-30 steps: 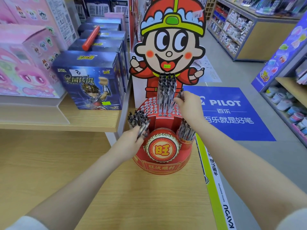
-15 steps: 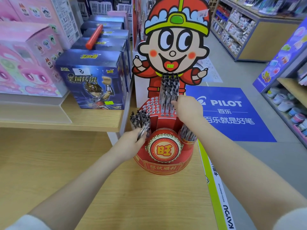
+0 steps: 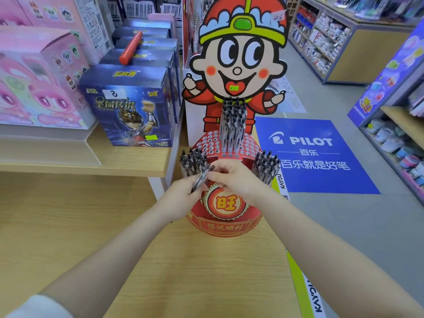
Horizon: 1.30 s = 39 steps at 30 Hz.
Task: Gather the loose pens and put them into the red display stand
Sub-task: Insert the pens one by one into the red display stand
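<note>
The red display stand (image 3: pixel 223 222) sits on the wooden table with a cartoon figure cutout behind it. Pens stand in its top holes (image 3: pixel 232 125), in a left cup (image 3: pixel 191 161) and in a right cup (image 3: pixel 266 165). My left hand (image 3: pixel 181 198) grips a small bundle of loose pens (image 3: pixel 202 176) in front of the stand's left side. My right hand (image 3: pixel 234 180) has come down beside it, and its fingertips pinch the upper end of a pen in that bundle.
Blue boxed toys (image 3: pixel 130 106) and pink boxes (image 3: pixel 39 83) fill the raised shelf on the left, with a red tube (image 3: pixel 130 50) on top. The wooden table (image 3: pixel 188 271) ends at a yellow-green edge strip (image 3: pixel 298 283) on the right. A blue floor sign (image 3: pixel 314 154) lies beyond.
My right hand left the pens in the stand's top holes and dropped toward me to the bundle in my left hand. The left hand stayed in place.
</note>
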Each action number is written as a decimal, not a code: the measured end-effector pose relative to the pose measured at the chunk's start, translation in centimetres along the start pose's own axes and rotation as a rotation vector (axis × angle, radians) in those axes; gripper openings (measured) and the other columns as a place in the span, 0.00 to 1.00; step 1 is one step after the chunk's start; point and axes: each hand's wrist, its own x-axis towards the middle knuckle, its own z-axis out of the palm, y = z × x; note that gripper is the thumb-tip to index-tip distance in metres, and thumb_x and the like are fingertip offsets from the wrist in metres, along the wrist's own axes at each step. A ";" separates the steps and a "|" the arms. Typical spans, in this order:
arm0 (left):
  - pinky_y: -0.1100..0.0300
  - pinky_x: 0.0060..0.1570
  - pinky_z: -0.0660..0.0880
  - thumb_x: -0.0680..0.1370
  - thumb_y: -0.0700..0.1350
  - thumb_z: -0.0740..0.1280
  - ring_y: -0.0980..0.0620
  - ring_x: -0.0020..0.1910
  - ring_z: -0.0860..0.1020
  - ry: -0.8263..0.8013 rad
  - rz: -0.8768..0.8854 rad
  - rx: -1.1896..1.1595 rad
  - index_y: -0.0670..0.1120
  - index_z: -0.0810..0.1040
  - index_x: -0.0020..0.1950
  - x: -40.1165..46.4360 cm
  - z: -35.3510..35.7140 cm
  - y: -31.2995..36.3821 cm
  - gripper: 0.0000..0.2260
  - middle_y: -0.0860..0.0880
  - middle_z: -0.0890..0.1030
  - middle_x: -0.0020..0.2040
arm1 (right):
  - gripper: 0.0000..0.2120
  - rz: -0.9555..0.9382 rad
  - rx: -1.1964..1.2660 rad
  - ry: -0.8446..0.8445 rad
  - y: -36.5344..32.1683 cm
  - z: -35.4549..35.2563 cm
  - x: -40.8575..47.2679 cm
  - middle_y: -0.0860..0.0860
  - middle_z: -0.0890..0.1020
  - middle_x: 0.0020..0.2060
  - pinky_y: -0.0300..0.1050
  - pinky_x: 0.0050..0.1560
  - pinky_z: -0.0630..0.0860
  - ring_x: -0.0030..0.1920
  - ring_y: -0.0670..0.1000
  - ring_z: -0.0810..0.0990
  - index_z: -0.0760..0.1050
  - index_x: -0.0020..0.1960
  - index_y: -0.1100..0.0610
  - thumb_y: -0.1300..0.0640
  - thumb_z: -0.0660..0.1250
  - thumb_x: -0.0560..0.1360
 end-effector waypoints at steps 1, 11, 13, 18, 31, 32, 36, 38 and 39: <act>0.58 0.44 0.75 0.80 0.43 0.59 0.51 0.45 0.78 -0.008 -0.016 -0.020 0.55 0.74 0.44 0.0 0.0 -0.1 0.09 0.55 0.80 0.41 | 0.08 -0.003 -0.001 0.015 -0.1 0.0 -0.1 0.39 0.75 0.24 0.35 0.29 0.65 0.26 0.41 0.69 0.76 0.42 0.50 0.59 0.63 0.78; 0.67 0.31 0.72 0.80 0.46 0.61 0.59 0.28 0.74 0.053 -0.053 0.034 0.49 0.72 0.38 0.1 -0.1 -1.0 0.10 0.54 0.76 0.29 | 0.09 0.062 0.367 0.302 -0.3 -1.0 1.1 0.54 0.77 0.42 0.38 0.40 0.81 0.35 0.48 0.81 0.70 0.53 0.61 0.56 0.62 0.79; 0.67 0.33 0.68 0.80 0.45 0.62 0.58 0.35 0.76 0.093 -0.016 0.057 0.51 0.72 0.43 0.4 0.0 -1.0 0.06 0.54 0.78 0.36 | 0.09 0.110 0.421 0.273 -0.6 -0.9 1.2 0.55 0.77 0.44 0.37 0.39 0.81 0.36 0.48 0.81 0.71 0.53 0.63 0.58 0.65 0.77; 0.60 0.42 0.67 0.79 0.44 0.62 0.52 0.46 0.75 0.172 0.024 0.087 0.50 0.76 0.50 1.2 0.0 -1.7 0.03 0.50 0.78 0.45 | 0.05 0.036 0.338 0.334 -1.7 -1.9 1.3 0.54 0.78 0.42 0.36 0.41 0.80 0.37 0.47 0.79 0.71 0.49 0.56 0.65 0.61 0.78; 0.65 0.36 0.67 0.79 0.45 0.63 0.57 0.38 0.73 0.114 0.028 0.024 0.47 0.75 0.44 0.7 -0.7 -2.7 0.05 0.48 0.76 0.41 | 0.11 -0.306 -0.376 0.668 -1.4 -2.3 3.2 0.55 0.80 0.46 0.46 0.39 0.73 0.43 0.55 0.79 0.66 0.62 0.61 0.61 0.58 0.80; 0.63 0.36 0.66 0.79 0.45 0.63 0.57 0.38 0.72 0.117 0.029 0.013 0.47 0.74 0.43 0.7 -0.8 -2.7 0.05 0.48 0.76 0.40 | 0.10 -0.324 -0.342 0.688 -1.7 -2.4 3.1 0.55 0.80 0.48 0.47 0.41 0.75 0.44 0.55 0.79 0.66 0.61 0.60 0.61 0.57 0.80; 0.70 0.32 0.65 0.79 0.47 0.62 0.59 0.34 0.70 0.112 0.021 0.019 0.49 0.73 0.42 0.7 -0.8 -2.5 0.07 0.53 0.72 0.36 | 0.12 -0.288 -0.397 0.693 -2.0 -2.6 3.1 0.54 0.79 0.48 0.43 0.36 0.70 0.42 0.53 0.76 0.65 0.63 0.61 0.61 0.56 0.80; 0.70 0.32 0.65 0.79 0.47 0.61 0.59 0.34 0.69 0.123 0.009 0.019 0.45 0.74 0.43 0.8 -0.7 -2.4 0.09 0.51 0.71 0.36 | 0.12 -0.212 -0.472 0.658 -1.3 -2.2 3.4 0.55 0.78 0.45 0.42 0.33 0.68 0.40 0.53 0.75 0.65 0.63 0.63 0.61 0.56 0.81; 0.69 0.32 0.65 0.80 0.47 0.60 0.58 0.34 0.69 0.132 0.000 0.015 0.41 0.75 0.44 0.8 -0.7 -2.4 0.11 0.50 0.71 0.36 | 0.11 -0.186 -0.513 0.642 -0.9 -2.1 3.4 0.57 0.78 0.44 0.44 0.33 0.69 0.40 0.54 0.75 0.65 0.61 0.63 0.61 0.56 0.81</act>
